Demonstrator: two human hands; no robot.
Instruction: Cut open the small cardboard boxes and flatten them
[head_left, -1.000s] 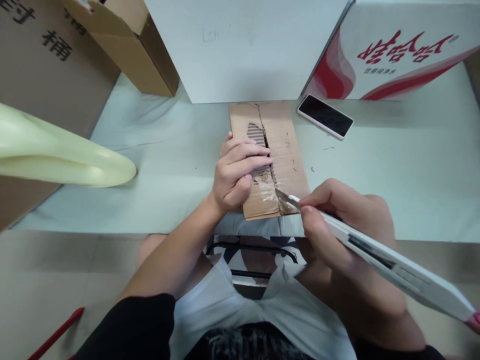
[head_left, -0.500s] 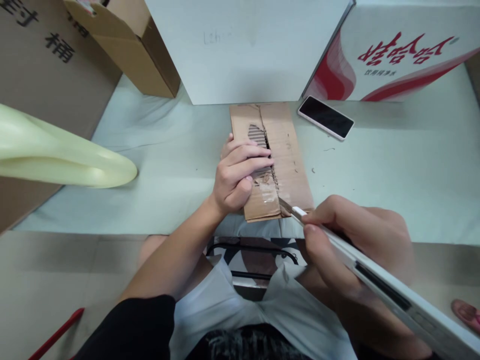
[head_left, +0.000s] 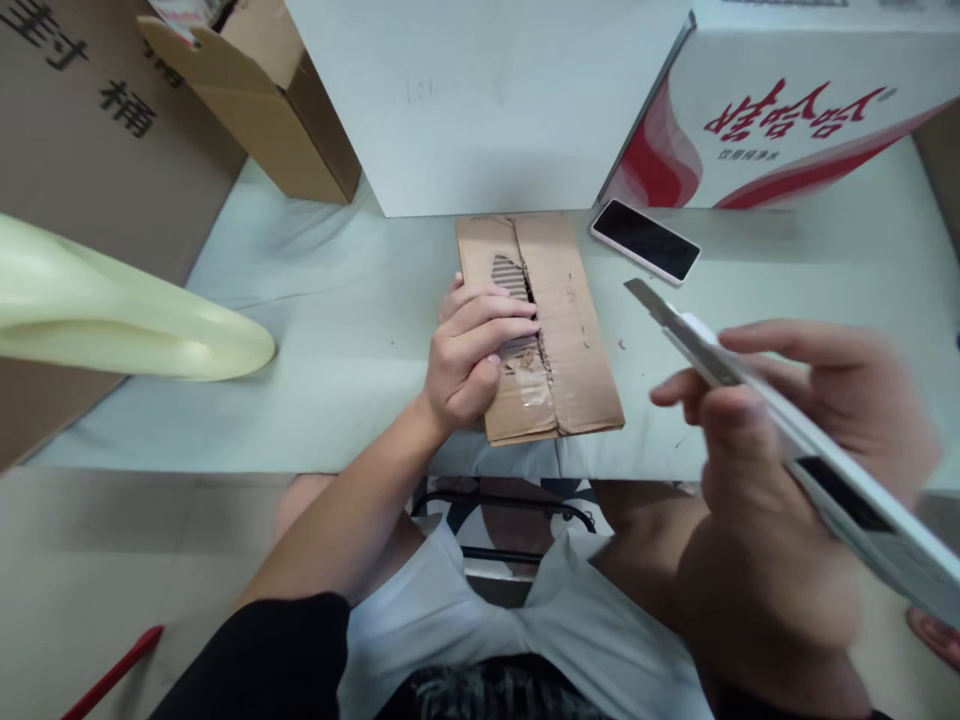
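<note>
A flat, folded piece of brown cardboard (head_left: 577, 350) lies near the front of the table, a ragged cut running down its middle. Beside the cut, a patch of the top layer is torn away and shows ridges; clear tape shines near the lower end. My left hand (head_left: 472, 345) grips the cardboard's left side, fingers laid across the top and thumb by the edge. To the right, my right hand (head_left: 795, 430), blurred, holds a white box cutter (head_left: 795, 425). Its blade is out, points up and left, and stays clear of the cardboard.
A phone (head_left: 646, 241) lies on the pale green tabletop (head_left: 337, 300) before a red-and-white carton (head_left: 795, 120). White (head_left: 487, 120) and brown (head_left: 315, 130) boxes stand at the back. A pale yellow, smooth object (head_left: 135, 300) juts in from the left.
My right hand has drawn the box cutter away from the cardboard's lower end, up and to the right. My left hand and the cardboard stay in place.
</note>
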